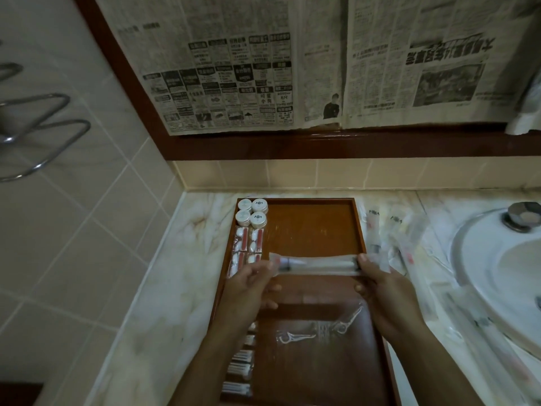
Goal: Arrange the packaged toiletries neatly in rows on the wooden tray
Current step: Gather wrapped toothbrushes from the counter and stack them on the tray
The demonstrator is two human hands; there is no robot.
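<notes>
A wooden tray (310,227) lies lengthwise on the marble counter. My left hand (248,291) and my right hand (380,291) hold the two ends of a clear packaged toothbrush kit (316,263), level across the tray's middle. Several round white soap packs (252,212) sit in the tray's far left corner. Below them lie red-and-white sachets (246,244). Cotton swab packs (238,367) line the near left side, partly hidden by my left forearm. Two clear floss pick packets (319,329) lie in the near middle of the tray.
More clear packaged toothbrush kits (389,238) lie loose on the counter right of the tray. A white sink (497,276) with a metal tap knob (524,215) is at the right. Newspaper covers the mirror above. A chrome towel rack (44,133) hangs on the left wall.
</notes>
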